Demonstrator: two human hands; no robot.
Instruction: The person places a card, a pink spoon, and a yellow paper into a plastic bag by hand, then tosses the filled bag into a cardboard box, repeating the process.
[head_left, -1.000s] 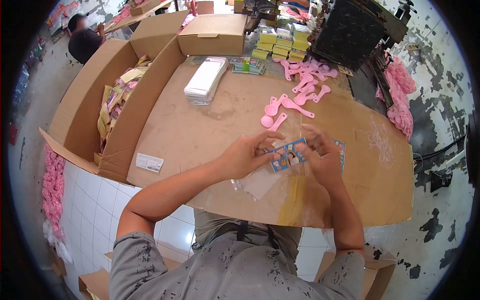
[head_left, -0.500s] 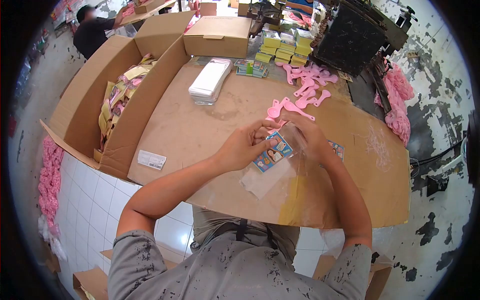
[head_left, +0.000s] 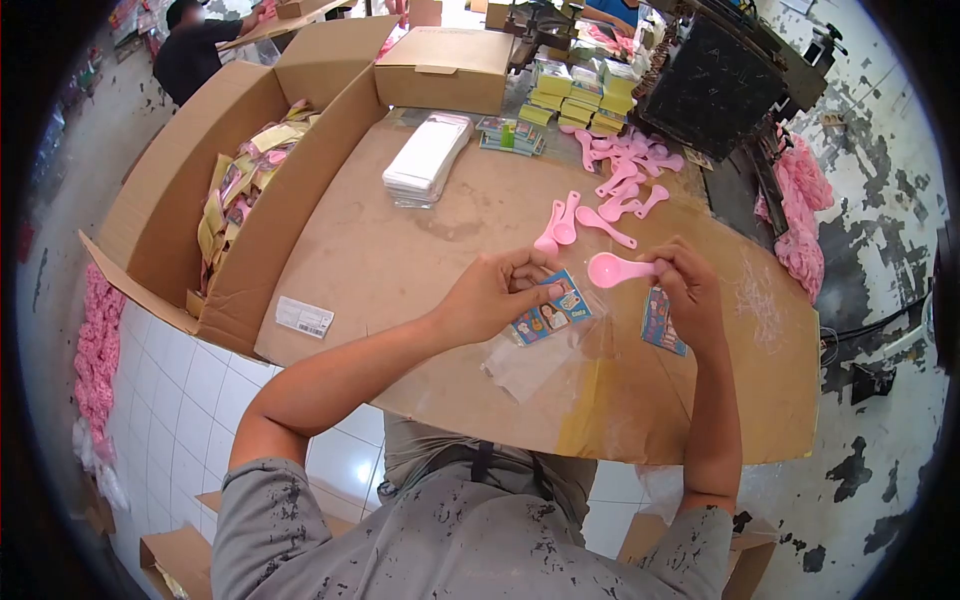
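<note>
Between the thumb and fingers of my left hand (head_left: 497, 298) is a printed card (head_left: 553, 309), blue with small pictures, lying against clear plastic bags (head_left: 530, 362) over the cardboard tabletop. My right hand (head_left: 688, 285) pinches a pink measuring spoon (head_left: 617, 269) by its handle, its bowl pointing left toward the card. Under my right hand lies another stack of blue cards (head_left: 660, 325). Beyond both hands, loose pink spoons (head_left: 607, 226) are spread out, with a heap of more pink spoons (head_left: 632, 155) behind them.
A large open carton (head_left: 285, 190) with packed items stands at the left. Farther back are a stack of white sleeves (head_left: 428, 158), a closed box (head_left: 445, 68), yellow-edged card stacks (head_left: 580, 95) and a black machine (head_left: 715, 75). A person (head_left: 190, 50) works at the far left.
My right hand has moved right, away from the card, and now holds up a pink measuring spoon. My left hand keeps the card in nearly the same place.
</note>
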